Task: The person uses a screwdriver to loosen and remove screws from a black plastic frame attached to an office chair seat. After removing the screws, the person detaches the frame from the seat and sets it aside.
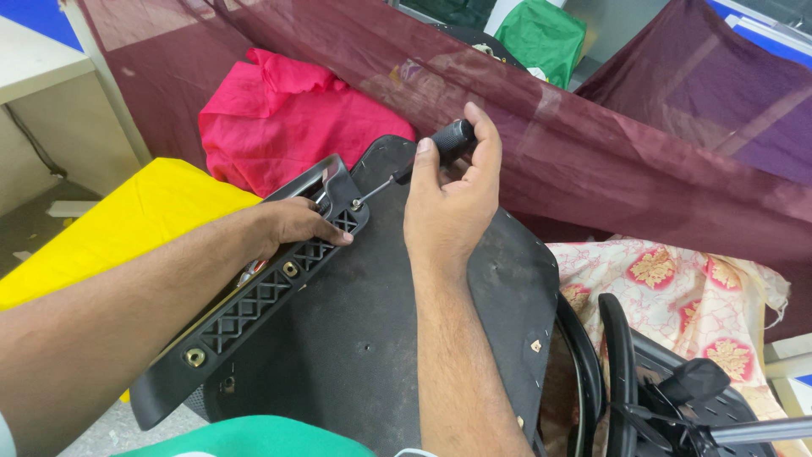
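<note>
A black chair seat base (381,330) lies upside down in front of me. Along its left edge sits a black ribbed armrest bracket (254,309) with brass bolt holes. My left hand (296,228) presses on the bracket near its upper end. My right hand (452,199) grips the black handle of a screwdriver (423,156). Its metal tip meets a screw (357,204) at the bracket's top.
Yellow cloth (127,220) lies at the left, a pink cloth bundle (288,118) behind the seat, and sheer maroon fabric (592,144) across the back. A floral cloth (677,288) and black chair parts (677,398) lie at the right. Green cloth (541,34) is far back.
</note>
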